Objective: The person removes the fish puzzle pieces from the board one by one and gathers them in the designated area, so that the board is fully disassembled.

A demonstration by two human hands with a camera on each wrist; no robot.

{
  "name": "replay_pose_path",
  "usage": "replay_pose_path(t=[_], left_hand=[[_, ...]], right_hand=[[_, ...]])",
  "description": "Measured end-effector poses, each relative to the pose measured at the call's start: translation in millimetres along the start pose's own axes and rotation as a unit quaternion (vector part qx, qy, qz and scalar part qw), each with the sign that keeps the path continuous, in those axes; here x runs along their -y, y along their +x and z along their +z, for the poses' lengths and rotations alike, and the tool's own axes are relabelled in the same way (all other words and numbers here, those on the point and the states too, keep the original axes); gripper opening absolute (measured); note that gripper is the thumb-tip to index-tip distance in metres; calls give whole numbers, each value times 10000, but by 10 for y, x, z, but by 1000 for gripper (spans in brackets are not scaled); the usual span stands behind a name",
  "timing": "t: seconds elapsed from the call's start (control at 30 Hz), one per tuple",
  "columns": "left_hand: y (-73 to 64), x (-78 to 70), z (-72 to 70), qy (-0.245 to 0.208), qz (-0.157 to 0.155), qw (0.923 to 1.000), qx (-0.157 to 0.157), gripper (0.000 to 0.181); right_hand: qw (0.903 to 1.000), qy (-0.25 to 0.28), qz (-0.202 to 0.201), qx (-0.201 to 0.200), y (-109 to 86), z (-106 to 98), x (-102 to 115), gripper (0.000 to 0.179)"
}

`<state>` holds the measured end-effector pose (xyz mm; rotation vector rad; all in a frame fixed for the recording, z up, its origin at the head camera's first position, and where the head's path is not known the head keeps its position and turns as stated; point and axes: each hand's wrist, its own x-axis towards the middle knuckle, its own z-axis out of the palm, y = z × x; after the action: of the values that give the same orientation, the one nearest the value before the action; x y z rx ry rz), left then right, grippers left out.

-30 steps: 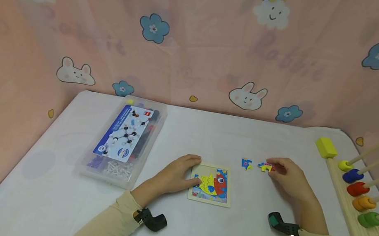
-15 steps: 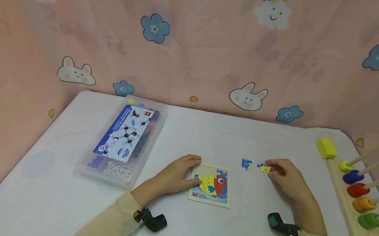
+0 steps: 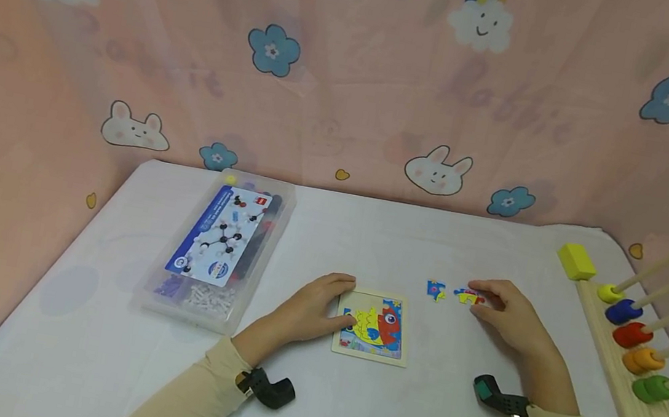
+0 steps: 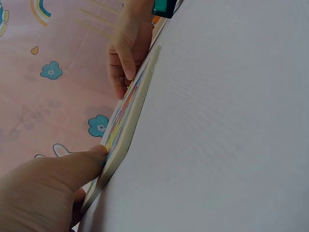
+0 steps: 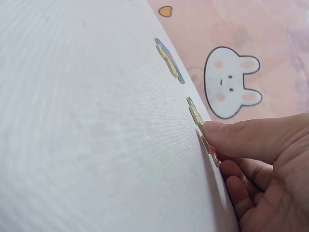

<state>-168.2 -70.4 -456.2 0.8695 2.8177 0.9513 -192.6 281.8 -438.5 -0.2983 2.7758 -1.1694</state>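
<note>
My left hand (image 3: 310, 308) grips the left side of a small wooden puzzle board (image 3: 367, 300), with a yellow and red fish picture partly filling it. In the left wrist view the thumb presses on top of the board's rim (image 4: 126, 140); the other fingers are mostly hidden behind it. To the right of the board, my right hand (image 3: 514, 318) pinches a yellow, pink and red puzzle piece (image 3: 464, 295) low over the table. Its fingertips cover one end of that piece (image 5: 194, 112). A second puzzle piece (image 3: 435, 289), blue and yellow, lies flat just left of it.
On the left lies a clear plastic case (image 3: 216, 240) with a molecule label and small parts inside. A wooden peg stand (image 3: 631, 383) with coloured rings runs along the right edge, a yellow block (image 3: 576, 261) at its far end. Patterned cloth (image 3: 341, 91) hangs behind the table.
The right fingertips shift very slightly on the puzzle piece, the thumb drawing back a little. The left hand and the board stay where they were.
</note>
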Motion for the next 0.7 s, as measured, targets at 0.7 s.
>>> replay_pose_path(t=[0.7], left_hand=[[9, 6, 2, 29, 13, 10000, 18, 60]], right_hand=[[9999, -12, 52, 138, -12, 15, 352, 56]])
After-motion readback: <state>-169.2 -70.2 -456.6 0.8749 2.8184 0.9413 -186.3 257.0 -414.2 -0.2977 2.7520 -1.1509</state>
